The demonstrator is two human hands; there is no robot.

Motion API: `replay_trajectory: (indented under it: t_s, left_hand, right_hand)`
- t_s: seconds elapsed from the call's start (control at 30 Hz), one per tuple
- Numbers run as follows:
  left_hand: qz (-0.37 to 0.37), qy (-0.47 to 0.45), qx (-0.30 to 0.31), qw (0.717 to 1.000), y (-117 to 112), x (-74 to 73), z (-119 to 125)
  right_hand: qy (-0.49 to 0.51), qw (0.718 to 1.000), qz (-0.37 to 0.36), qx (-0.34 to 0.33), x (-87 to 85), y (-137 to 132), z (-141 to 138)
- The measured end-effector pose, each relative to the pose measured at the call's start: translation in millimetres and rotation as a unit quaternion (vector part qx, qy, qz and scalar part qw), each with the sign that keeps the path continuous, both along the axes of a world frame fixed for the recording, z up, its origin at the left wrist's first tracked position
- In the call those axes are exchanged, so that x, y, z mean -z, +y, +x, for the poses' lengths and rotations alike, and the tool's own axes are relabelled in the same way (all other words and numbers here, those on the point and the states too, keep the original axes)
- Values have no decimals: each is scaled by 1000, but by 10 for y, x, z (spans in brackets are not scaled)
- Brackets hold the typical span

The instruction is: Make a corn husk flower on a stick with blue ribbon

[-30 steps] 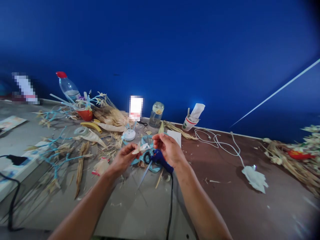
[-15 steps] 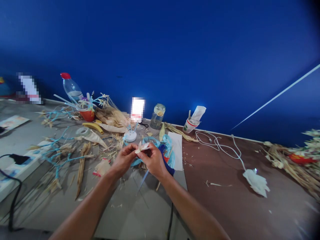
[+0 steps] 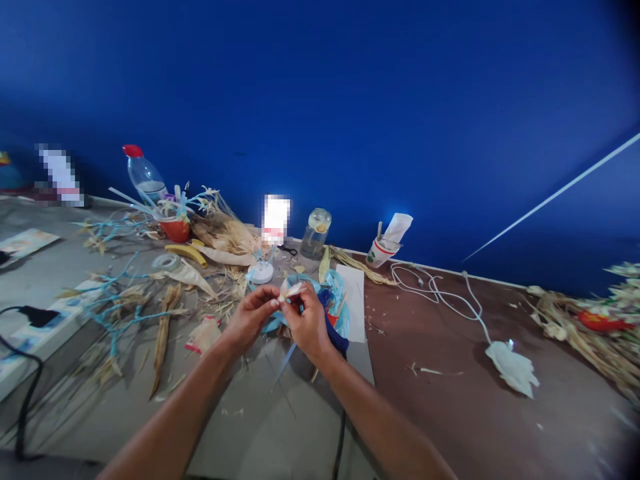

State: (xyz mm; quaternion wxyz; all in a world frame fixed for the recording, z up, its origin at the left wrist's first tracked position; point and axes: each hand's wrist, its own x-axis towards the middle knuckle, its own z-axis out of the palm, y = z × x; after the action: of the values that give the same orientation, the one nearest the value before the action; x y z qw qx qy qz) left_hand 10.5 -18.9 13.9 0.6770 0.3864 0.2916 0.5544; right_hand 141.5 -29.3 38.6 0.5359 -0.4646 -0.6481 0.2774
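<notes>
My left hand [image 3: 255,317] and my right hand [image 3: 307,320] meet above the middle of the table, fingertips close together. Between them is a small pale flower of dried husk [image 3: 293,291], its petals pointing up and to the right. Both thumbs and forefingers pinch its base; the exact grip is partly hidden by the fingers. Below and behind the hands lie a light blue plastic bag [image 3: 337,287] and a dark blue item [image 3: 340,337] that I cannot make out. A thin stem or wire slants down beneath my hands.
Blue branches with husk flowers [image 3: 114,319], a tape roll [image 3: 165,263] and a power strip [image 3: 60,333] lie left. Behind stand a red-capped bottle [image 3: 145,177], a glass jar [image 3: 316,233] and a paper cup [image 3: 383,253]. A white cable [image 3: 440,290] runs across the brown surface at right.
The husk flower has turned slightly in my fingers, its petals now tilting more to the right. My left fingertips have shifted a little to the right. The table items look unchanged.
</notes>
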Motion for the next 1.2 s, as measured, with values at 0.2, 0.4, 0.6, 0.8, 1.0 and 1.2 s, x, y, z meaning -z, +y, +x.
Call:
replay_trajectory:
  t_s: [0.2, 0.4, 0.6, 0.8, 1.0, 1.2]
  left_hand:
    - [-3, -26, -16, 1000, 49, 20, -55]
    - [-35, -53, 15, 998, 12, -56, -42]
    - [-28, -28, 23, 999, 2, -31, -29]
    - [-38, -7, 52, 998, -26, -54, -39]
    - [-26, 4, 97, 995, -43, -67, -53]
    - [-7, 18, 83, 996, -21, 18, -72]
  right_hand:
    - [27, 994, -34, -97, -67, 21, 47]
    - [180, 960, -156, -150, -231, 86, 283]
    - [-5, 987, -124, -107, -427, 29, 370]
    - [-89, 985, -123, -78, -393, 33, 349]
    - [-90, 985, -137, -53, -416, 28, 376]
    - [-87, 983, -148, -59, -410, 19, 372]
